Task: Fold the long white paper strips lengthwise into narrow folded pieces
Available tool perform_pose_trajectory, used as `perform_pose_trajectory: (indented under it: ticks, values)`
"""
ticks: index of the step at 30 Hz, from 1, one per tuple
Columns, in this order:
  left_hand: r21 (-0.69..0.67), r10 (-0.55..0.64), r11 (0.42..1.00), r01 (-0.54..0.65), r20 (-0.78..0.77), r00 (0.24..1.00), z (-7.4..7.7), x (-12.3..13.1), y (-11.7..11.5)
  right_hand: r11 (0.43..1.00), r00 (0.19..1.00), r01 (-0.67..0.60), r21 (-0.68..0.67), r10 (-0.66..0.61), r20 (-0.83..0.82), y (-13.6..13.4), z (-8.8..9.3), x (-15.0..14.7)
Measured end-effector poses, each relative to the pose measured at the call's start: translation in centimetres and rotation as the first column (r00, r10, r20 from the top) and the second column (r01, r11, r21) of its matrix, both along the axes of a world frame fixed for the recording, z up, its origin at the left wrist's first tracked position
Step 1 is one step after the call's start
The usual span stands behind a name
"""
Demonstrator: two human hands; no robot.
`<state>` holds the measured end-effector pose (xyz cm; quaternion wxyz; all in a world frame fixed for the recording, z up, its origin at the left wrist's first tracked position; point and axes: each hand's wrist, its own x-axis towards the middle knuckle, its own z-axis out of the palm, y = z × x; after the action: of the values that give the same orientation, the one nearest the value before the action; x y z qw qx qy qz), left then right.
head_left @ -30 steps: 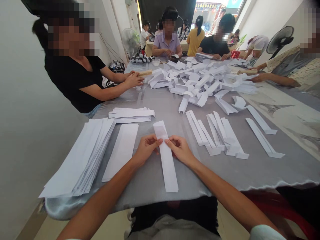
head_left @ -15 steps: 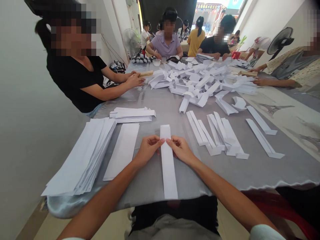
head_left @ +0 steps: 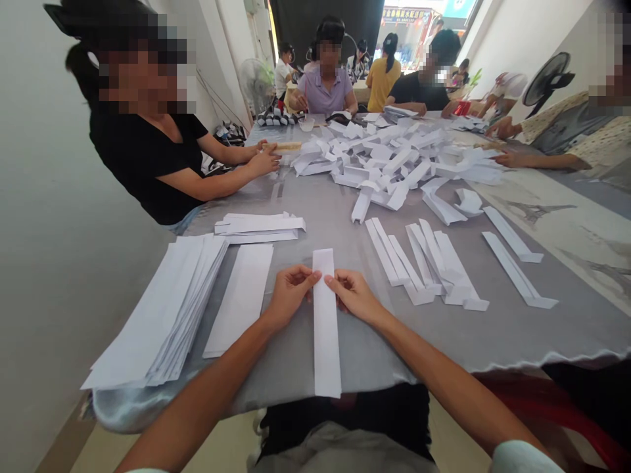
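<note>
Left hand (head_left: 290, 297) and right hand (head_left: 352, 297) pinch a paper strip (head_left: 326, 335) on a grey tablecloth (head_left: 374, 348).
The strip lies lengthwise between the hands, its far end past the fingertips and its near end at the table edge; the fingers hide its side edges, so the grip's exact hold is hard to make out. A stack of strips (head_left: 162, 309) and a single strip (head_left: 239, 299) lie left, folded strips (head_left: 419, 263) right, and a heap of folded paper (head_left: 389, 157) beyond, its pieces too jumbled to count.
</note>
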<state>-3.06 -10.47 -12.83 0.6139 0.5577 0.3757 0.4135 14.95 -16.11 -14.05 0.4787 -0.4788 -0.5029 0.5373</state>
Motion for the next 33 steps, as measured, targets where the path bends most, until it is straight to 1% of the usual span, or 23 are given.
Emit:
perform_pose_trajectory:
  ticks: [3, 6, 9, 13, 18, 22, 28, 31, 33]
  values:
    - [-0.017, -0.029, 0.999, 0.028, -0.015, 0.999, 0.1, -0.1, 0.0, 0.999, 0.998, 0.050, 0.006, -0.050, 0.036, 0.2, -0.1, 0.3]
    - [-0.059, -0.066, 0.996, 0.065, -0.010, 0.998, -0.1, -0.1, 0.1, 0.997, 0.996, 0.053, 0.051, -0.057, 0.070, 0.3, -0.1, 0.6]
    - [-0.063, -0.037, 0.997, 0.036, -0.015, 0.999, -0.2, -0.1, 0.2, 0.997, 0.994, 0.029, 0.074, -0.036, 0.099, 0.2, 0.0, 0.5]
    - [-0.031, 0.007, 0.999, -0.008, -0.008, 1.000, 0.1, -0.2, 0.1, 0.997, 0.995, 0.007, 0.076, -0.014, 0.100, -0.1, 0.0, 0.0]
    - [-0.022, -0.010, 1.000, 0.010, 0.018, 1.000, 0.3, -0.1, -0.1, 0.999, 0.998, 0.039, 0.033, -0.041, 0.041, -0.1, -0.4, -0.2]
    - [-0.059, -0.024, 0.998, 0.024, 0.004, 1.000, 0.1, -0.1, -0.1, 0.996, 0.997, 0.037, 0.078, -0.043, 0.069, -0.1, -0.2, -0.2]
    - [-0.035, 0.054, 0.998, -0.055, -0.002, 0.999, -0.1, -0.2, 0.1, 0.996, 0.994, -0.029, 0.088, 0.019, 0.107, -0.4, 0.2, -0.6]
    - [-0.040, 0.120, 0.992, -0.119, 0.020, 0.993, -0.4, 0.0, 0.2, 0.995, 0.993, -0.050, 0.081, 0.041, 0.110, -0.4, 0.0, -0.7]
    - [-0.036, 0.143, 0.989, -0.142, 0.033, 0.989, -0.5, 0.0, 0.3, 0.996, 0.992, -0.061, 0.065, 0.053, 0.113, -0.5, -0.3, -0.7]
